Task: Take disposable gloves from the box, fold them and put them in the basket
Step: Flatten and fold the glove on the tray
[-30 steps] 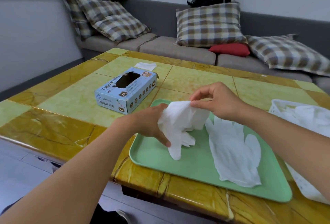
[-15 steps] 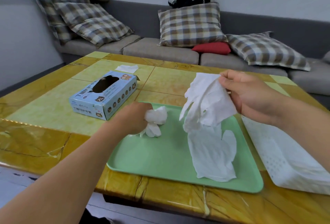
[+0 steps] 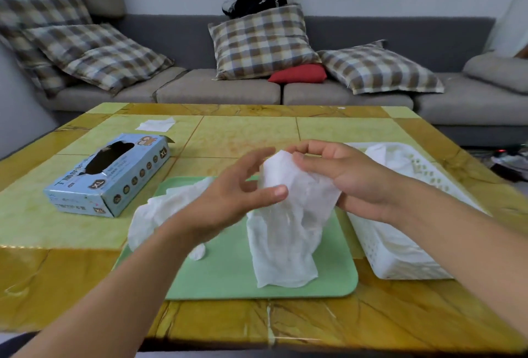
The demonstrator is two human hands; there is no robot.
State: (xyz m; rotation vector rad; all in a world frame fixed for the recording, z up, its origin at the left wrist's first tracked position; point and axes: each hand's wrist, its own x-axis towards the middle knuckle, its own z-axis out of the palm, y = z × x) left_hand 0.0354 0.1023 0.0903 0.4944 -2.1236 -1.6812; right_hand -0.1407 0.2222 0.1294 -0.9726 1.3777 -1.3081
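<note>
I see two hands, the left hand (image 3: 228,200) and the right hand (image 3: 343,177). I count two loose white gloves: one glove (image 3: 285,232) hanging, one glove (image 3: 160,212) on the tray. There is one glove box (image 3: 114,175), one green tray (image 3: 228,275), one white basket (image 3: 400,257) and five checked pillows (image 3: 263,40).

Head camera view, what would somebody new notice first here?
Two bare hands at centre: the right hand pinches a white glove hanging over the green tray, the left hand reaching toward it. A blue glove box lies left, a white basket right.
</note>
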